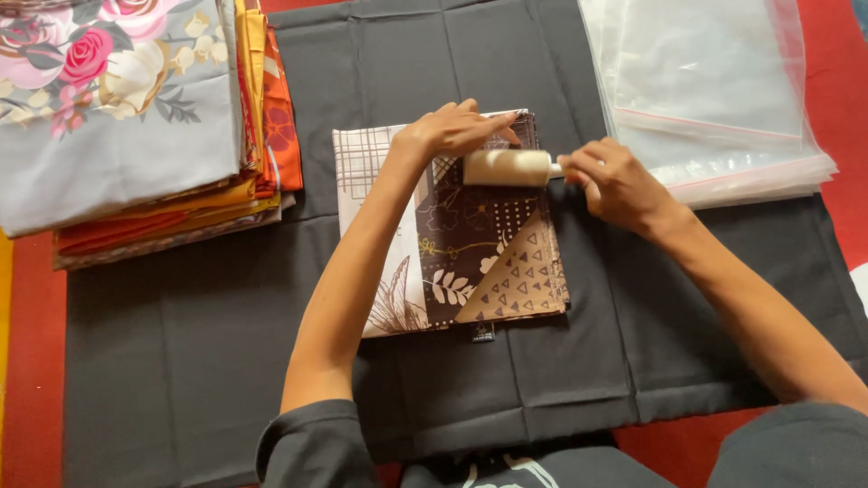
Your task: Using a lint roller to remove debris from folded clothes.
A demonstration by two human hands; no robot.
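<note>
At the far left sits a stack of folded printed cloths (136, 126), a grey piece with pink roses on top and orange and yellow ones beneath, squared up at the edge of the dark grey spread cloth (181, 361) that covers the red floor (32, 361).

In the middle lies a folded brown and cream patterned cloth (452, 253), flat and square on the dark cloth, with a small dark tag (483, 333) showing just below its lower edge. The left hand (452, 131) rests on the far edge of this folded cloth, fingers spread and released, seemingly pinning it so it does not shift. Just beside it, a cream-coloured lint roller (506, 167) lies across the cloth's top edge. The right hand (615, 181) has its fingers clenched around what is probably the roller's handle, though the hand hides that part.

At the far right, a pile of clear plastic zip bags (714, 99) with thin pink seal strips lies flat, overlapping the dark cloth.
</note>
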